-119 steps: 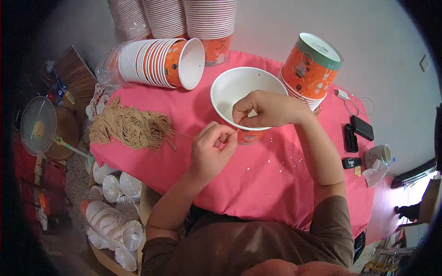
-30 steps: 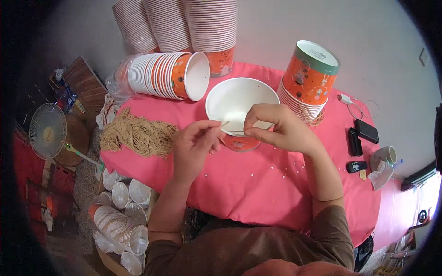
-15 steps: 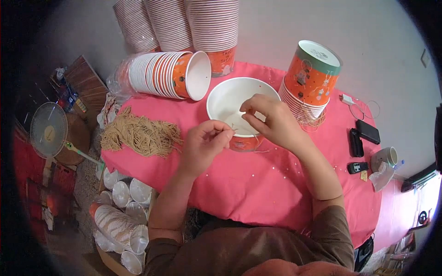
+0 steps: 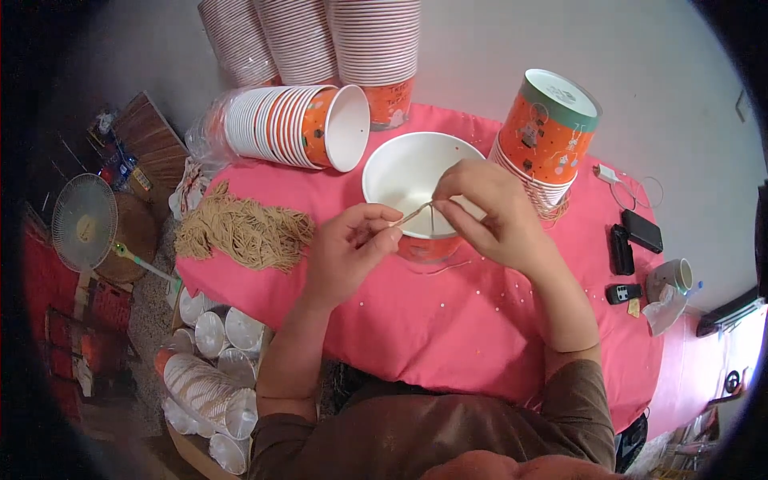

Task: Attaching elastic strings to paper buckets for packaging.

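I've got the left hand (image 4: 346, 250) pinched on a beige cord (image 4: 414, 214), right hand (image 4: 498, 214) pinching it too, open bucket (image 4: 404, 164) at their twelve o'clock, yarn bundle (image 4: 244, 230) at nine.

Cords (image 4: 244, 234) left — bucket (image 4: 394, 166) between — upturned stack (image 4: 547, 136) right.

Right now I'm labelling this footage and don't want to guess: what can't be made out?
Head view: the pinched parts of the cord, covered by the left hand and right hand.
Head view: part of the right rim of the open tub, behind the right hand.
Head view: tops of the tall tub stacks, cut off by the upper edge.
Head view: what the white specks on the pink cloth are; too small.
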The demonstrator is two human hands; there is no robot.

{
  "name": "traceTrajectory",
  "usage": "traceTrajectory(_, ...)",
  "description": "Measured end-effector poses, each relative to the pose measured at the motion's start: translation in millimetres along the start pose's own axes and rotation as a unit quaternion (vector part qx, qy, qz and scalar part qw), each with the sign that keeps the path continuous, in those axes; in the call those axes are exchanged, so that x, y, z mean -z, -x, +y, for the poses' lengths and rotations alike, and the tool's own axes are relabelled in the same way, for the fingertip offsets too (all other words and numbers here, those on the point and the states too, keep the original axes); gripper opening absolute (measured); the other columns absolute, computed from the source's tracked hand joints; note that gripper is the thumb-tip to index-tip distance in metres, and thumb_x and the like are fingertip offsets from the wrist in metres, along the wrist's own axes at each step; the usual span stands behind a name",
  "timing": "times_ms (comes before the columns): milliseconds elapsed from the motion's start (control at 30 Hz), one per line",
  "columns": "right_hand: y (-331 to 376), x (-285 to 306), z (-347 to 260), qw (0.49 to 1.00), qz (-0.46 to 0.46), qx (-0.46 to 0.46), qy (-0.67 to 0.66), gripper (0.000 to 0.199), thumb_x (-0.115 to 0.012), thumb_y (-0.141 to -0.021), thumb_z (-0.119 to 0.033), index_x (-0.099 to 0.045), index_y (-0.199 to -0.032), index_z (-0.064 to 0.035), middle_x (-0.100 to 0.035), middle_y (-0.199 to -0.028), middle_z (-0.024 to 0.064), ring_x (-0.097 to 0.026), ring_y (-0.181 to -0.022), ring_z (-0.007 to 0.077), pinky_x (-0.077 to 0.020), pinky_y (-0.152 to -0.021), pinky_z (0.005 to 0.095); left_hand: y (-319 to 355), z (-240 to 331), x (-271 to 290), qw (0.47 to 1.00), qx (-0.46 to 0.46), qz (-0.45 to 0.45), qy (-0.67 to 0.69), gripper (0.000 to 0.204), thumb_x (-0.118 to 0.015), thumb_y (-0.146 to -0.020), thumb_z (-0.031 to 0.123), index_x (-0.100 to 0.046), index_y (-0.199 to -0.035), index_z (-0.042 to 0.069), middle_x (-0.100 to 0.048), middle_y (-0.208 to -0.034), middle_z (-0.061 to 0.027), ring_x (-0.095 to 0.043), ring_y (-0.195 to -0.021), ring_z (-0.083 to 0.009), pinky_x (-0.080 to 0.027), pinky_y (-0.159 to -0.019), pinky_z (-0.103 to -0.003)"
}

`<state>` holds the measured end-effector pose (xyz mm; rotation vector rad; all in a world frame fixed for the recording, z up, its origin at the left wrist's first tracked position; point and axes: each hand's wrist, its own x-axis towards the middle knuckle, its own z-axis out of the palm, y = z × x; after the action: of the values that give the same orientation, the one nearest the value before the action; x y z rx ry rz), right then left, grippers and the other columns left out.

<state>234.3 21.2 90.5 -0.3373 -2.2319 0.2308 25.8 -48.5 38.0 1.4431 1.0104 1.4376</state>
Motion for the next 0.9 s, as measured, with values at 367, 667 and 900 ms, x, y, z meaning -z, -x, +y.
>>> traceTrajectory(367, 0, -7, -4, 0.998, -0.046, 0.005, -0.044, 0.006, -0.067, -0.08, -0.004, -0.062, -0.082, -0.0014, -0.062, -0.08, 0.0096, -0.06, -0.075, 0.0279, -0.047, -0.067, 0.037, 6, -4, -4, 1.0, 0.006, 0.008, 0.006, 0.008, -0.06, -0.093, 0.008, -0.063, -0.097, 0.002, -0.058, -0.074, 0.0034, -0.052, -0.066, -0.0027, -0.042, -0.06, -0.018)
traceTrajectory(667, 1, -17, -4, 0.999, -0.033, 0.007, -0.037, 0.007, -0.069, -0.079, -0.006, -0.064, -0.082, -0.0026, -0.062, -0.079, 0.0093, -0.061, -0.074, 0.0279, -0.0479, -0.067, 0.0373, 9, -5, -7, 0.999, 0.018, -0.006, 0.025, 0.008, -0.059, -0.092, 0.004, -0.063, -0.099, 0.0, -0.06, -0.077, 0.0021, -0.053, -0.068, -0.0031, -0.043, -0.061, -0.018)
traceTrajectory(900, 2, -18, -4, 0.997, -0.057, -0.013, -0.054, 0.007, -0.068, -0.08, -0.006, -0.063, -0.081, -0.0023, -0.063, -0.079, 0.0089, -0.062, -0.076, 0.0274, -0.0481, -0.069, 0.037, 7, -15, -13, 0.999, -0.021, -0.008, 0.025, 0.007, -0.06, -0.09, -0.002, -0.062, -0.096, 0.001, -0.061, -0.078, 0.0024, -0.055, -0.07, -0.002, -0.042, -0.061, -0.017)
